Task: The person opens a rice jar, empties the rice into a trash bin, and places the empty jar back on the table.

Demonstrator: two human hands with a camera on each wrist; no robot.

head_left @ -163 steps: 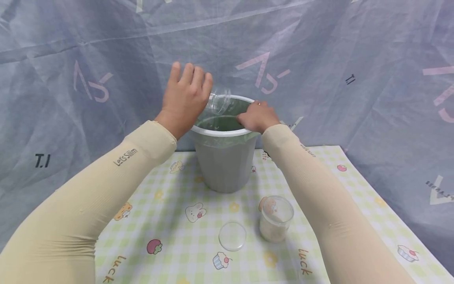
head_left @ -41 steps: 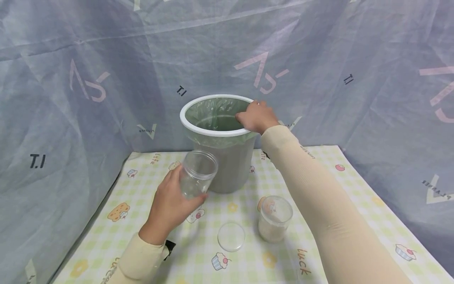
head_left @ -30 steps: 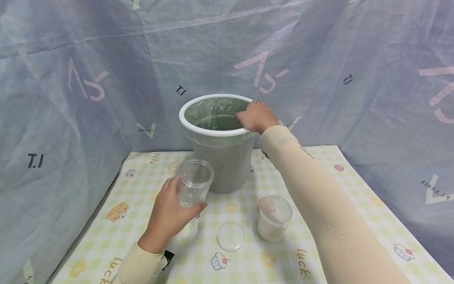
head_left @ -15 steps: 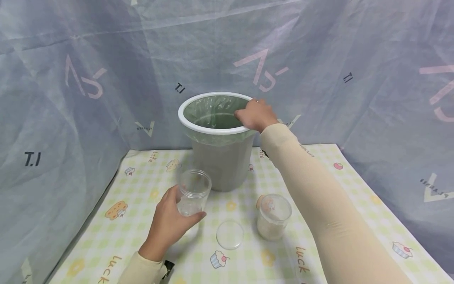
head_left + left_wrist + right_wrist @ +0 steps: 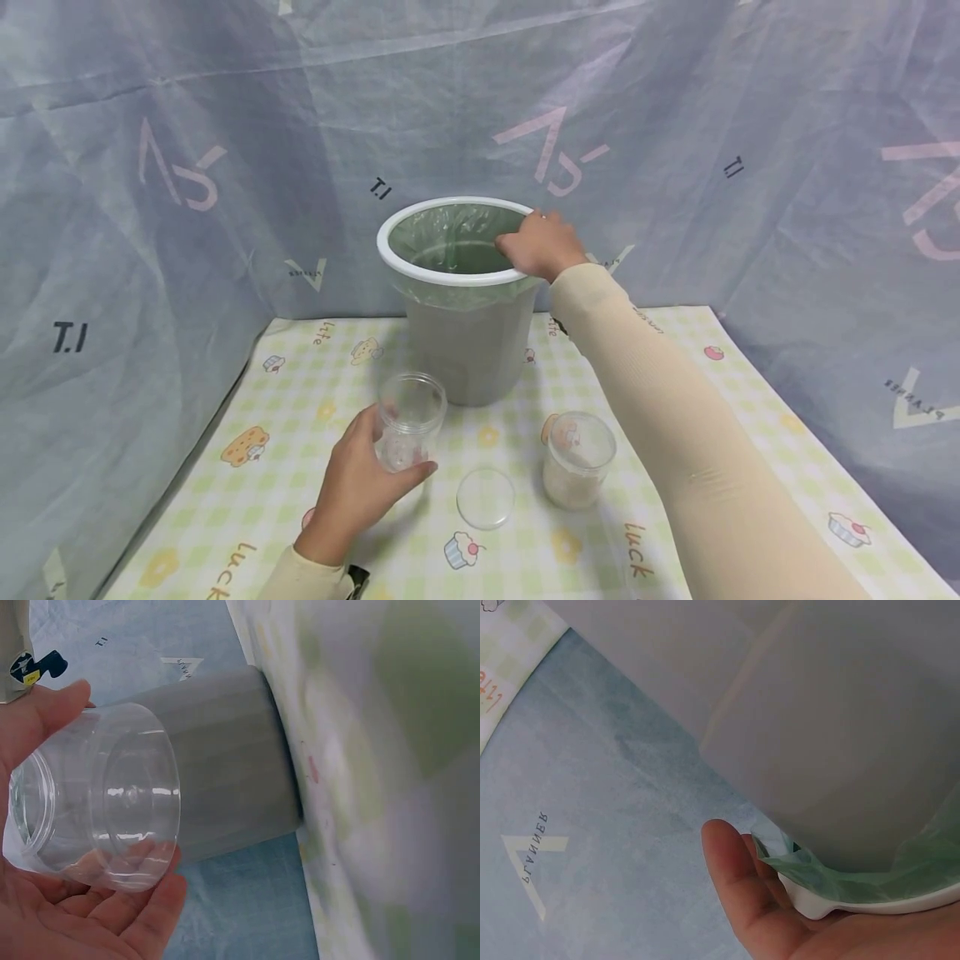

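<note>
My left hand [image 5: 358, 477] holds a clear plastic jar [image 5: 411, 417] without a lid, mouth up, in front of the bin. The left wrist view shows thumb and fingers curled round the jar [image 5: 112, 799], with a gap between its base and the tabletop. My right hand [image 5: 546, 244] grips the white rim of a grey trash can [image 5: 468, 354]. A green liner bag [image 5: 431, 229] is folded over that rim. In the right wrist view the fingers [image 5: 731, 859] wrap the rim beside the liner's edge.
A clear round lid [image 5: 486, 498] lies flat on the checked tablecloth [image 5: 296, 400]. To its right stands a lidded jar [image 5: 579, 462] with pale contents, close to my right forearm. A grey-blue cloth backdrop [image 5: 315, 125] encloses the back and sides.
The jar in my left hand was tipped over the bin's opening; it has come down to the front left, turned upright, and sunk lower towards the tablecloth. My right hand stays on the rim.
</note>
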